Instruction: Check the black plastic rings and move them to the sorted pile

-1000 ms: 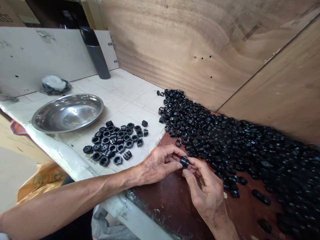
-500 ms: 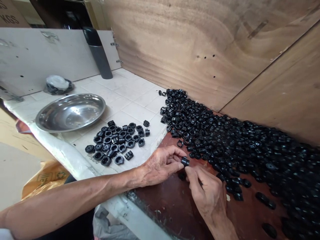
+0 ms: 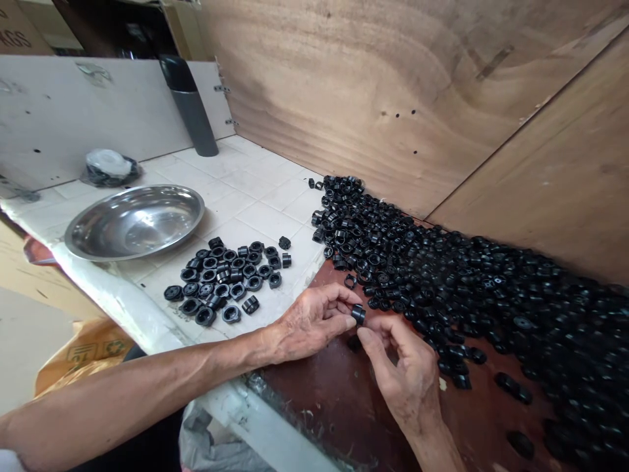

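Observation:
Between the thumb and fingers of my left hand (image 3: pixel 319 321) sits a small black plastic ring-shaped fitting (image 3: pixel 358 314), held just above the brown board. My right hand (image 3: pixel 405 370) is close by on its right. Its thumb and forefinger tips are beside the fitting, with the fingers loosely curled and apart; whether they touch it is hard to see. A dark piece (image 3: pixel 352 342) lies on the board under the hands. To the right spreads a large heap of similar black fittings (image 3: pixel 442 275). A smaller group of fittings (image 3: pixel 221 278) lies on the white tiles to the left.
A steel bowl (image 3: pixel 135 223) rests on the tiles at the left, with a plastic-wrapped bundle (image 3: pixel 111 167) behind it. A dark grey flask (image 3: pixel 191 111) stands at the back corner. Plywood panels (image 3: pixel 368 98) wall off the far side. A brown board (image 3: pixel 324 393) lies under the hands.
The fingers of my right hand have loosened and opened a little beside the fitting. My left hand still holds it. The whole view has shifted slightly.

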The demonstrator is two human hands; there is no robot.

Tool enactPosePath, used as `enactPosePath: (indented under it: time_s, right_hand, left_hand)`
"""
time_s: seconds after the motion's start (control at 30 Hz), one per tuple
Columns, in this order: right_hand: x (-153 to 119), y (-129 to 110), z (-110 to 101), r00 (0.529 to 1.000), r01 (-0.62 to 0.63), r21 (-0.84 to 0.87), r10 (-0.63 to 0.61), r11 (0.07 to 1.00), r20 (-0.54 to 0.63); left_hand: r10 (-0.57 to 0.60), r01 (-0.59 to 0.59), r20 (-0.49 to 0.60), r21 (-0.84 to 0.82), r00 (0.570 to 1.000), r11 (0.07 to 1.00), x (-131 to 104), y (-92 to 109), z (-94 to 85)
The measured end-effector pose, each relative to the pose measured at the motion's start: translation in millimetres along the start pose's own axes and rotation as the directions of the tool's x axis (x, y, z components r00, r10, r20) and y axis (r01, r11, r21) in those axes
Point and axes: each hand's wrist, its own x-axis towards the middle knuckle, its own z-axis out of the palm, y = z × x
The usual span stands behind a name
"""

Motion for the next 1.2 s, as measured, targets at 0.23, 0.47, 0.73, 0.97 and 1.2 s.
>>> enactPosePath:
  time_s: [0.23,0.47,0.73,0.97,1.2]
  right_hand:
    - [-1,4,6,1.000,-0.028,0.086,0.027,0.996,0.010]
    - [-3,-5,7,0.993,-0.111,0.240,0.114,0.964,0.001]
    - [0,-6,9,0.862,-0.506,0.594,0.366,0.625,0.350]
    - [-8,1,8,0.996,-0.001,-0.042,0.005,0.999,0.092]
    - [-9,18,19,0.988,0.081,-0.126,-0.063,0.989,0.138]
  left_hand:
    - [0.036,-0.037,0.011,0.023,0.999,0.999,0,0,0.3]
    - [0.158,-0.172,0.076,0.242,0.985,0.955,-2,0,-1.2]
    - [0.479,-0.636,0.449,0.681,0.754,0.362,-11,9,-3.8]
    - [0.193,-0.406,0.411,0.912,0.891,-0.064,-40,42,-54.6]
    - [0.329,-0.239,0.273,0.961,0.904,-0.141,-15,42,-53.9]
